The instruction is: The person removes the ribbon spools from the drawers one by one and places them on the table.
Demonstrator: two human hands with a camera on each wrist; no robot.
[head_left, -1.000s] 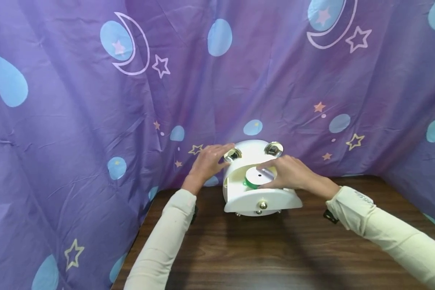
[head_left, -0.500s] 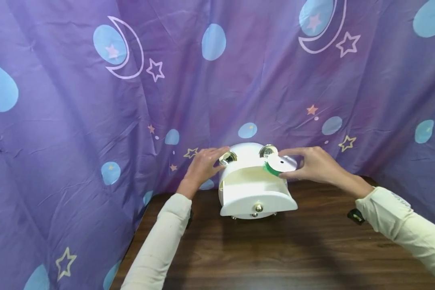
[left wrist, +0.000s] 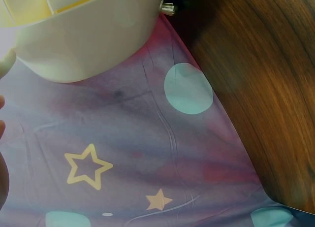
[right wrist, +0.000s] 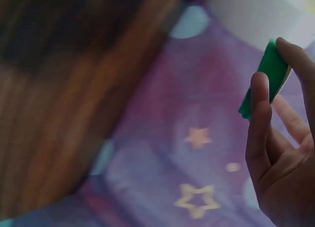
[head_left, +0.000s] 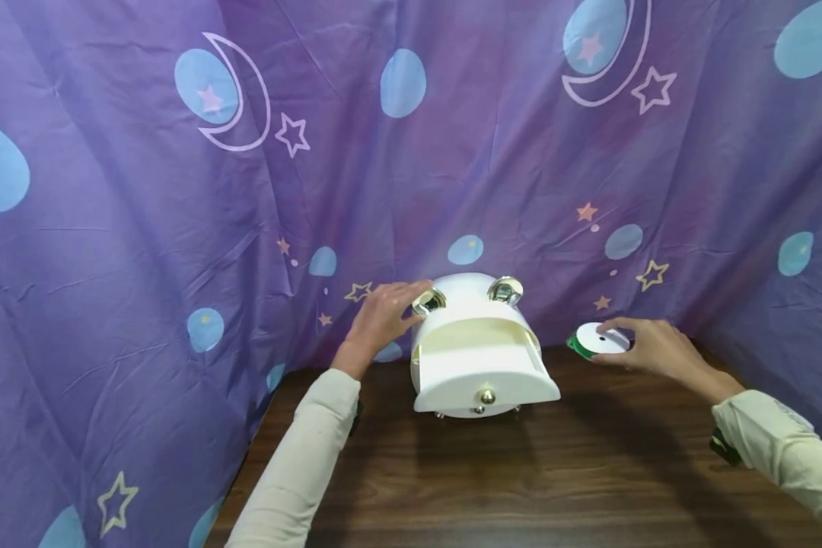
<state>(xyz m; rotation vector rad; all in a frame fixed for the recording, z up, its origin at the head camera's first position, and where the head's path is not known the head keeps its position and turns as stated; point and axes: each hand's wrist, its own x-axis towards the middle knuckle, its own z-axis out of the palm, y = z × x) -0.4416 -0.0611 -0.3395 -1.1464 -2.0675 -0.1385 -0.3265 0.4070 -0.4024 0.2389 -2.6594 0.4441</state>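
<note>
A spool of green ribbon (head_left: 601, 339) with a white disc face is pinched between the thumb and fingers of my right hand (head_left: 661, 350), to the right of the box. In the right wrist view the spool's green edge (right wrist: 269, 72) shows between the fingertips. A white rounded drawer box (head_left: 469, 293) with two gold ear-like cups stands against the curtain. Its drawer (head_left: 486, 390), with a gold knob, is pulled out, and nothing shows inside. My left hand (head_left: 382, 312) holds the box at its left gold cup (head_left: 428, 301), thumb below and fingers above; the left wrist view shows only some fingertips.
The box stands at the back of a dark wood table (head_left: 520, 479). A purple curtain (head_left: 356, 183) with moons and stars hangs behind and along both sides, close to the table's edges.
My right hand has lifted the ribbon spool out of the drawer and carried it right, past the box. The left hand stays at the left cup. The head view has shifted slightly.
</note>
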